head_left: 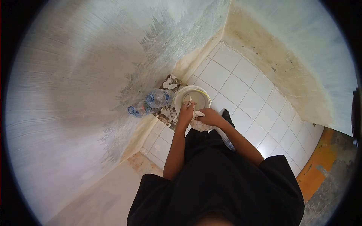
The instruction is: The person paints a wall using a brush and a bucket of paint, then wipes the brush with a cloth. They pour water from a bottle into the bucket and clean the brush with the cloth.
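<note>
Both my hands are together over the near side of a round white bucket (207, 94), which has pale grey contents. My left hand (185, 113) is closed on a white crumpled bag, and a thin white tip sticks up above its fingers. To its right, my right hand (209, 117) grips a bunched fold of the same white crumpled bag (201, 126). The bag hangs down in front of my legs, with a bluish plastic-looking part trailing below my right wrist.
Left of the bucket are two clear plastic bottles with blue caps, one nearer (158, 98) and one farther left (139, 109). They stand by a board crusted with white flakes (171, 83). A patchy grey-white wall (94, 75) rises at left. White tiles (241, 90) cover the floor.
</note>
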`<control>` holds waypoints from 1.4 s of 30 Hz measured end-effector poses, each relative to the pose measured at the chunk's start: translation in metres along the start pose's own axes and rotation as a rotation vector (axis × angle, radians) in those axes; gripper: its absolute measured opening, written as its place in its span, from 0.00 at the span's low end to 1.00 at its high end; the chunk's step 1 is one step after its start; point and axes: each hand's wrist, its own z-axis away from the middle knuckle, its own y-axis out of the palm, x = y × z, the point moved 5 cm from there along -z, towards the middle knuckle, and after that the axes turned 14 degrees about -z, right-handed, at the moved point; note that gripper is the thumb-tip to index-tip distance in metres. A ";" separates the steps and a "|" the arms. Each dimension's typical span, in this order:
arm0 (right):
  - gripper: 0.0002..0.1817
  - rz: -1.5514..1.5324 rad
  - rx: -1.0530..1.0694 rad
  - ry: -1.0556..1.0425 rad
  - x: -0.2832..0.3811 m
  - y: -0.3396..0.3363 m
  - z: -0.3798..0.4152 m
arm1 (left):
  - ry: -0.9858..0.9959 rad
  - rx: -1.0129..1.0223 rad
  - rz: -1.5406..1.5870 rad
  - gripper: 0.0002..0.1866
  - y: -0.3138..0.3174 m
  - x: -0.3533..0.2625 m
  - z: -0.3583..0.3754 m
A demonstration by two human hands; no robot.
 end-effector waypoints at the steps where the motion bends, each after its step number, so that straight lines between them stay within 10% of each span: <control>1: 0.17 -0.002 0.003 -0.002 0.001 -0.002 -0.001 | 0.007 -0.011 0.000 0.18 0.000 -0.002 -0.001; 20: 0.19 -0.056 -0.054 0.142 -0.001 -0.036 0.016 | 0.077 -0.369 0.136 0.21 0.032 -0.008 -0.005; 42: 0.19 -0.086 -0.032 0.266 0.007 -0.063 0.038 | -0.194 -0.309 0.838 0.18 0.065 -0.012 -0.018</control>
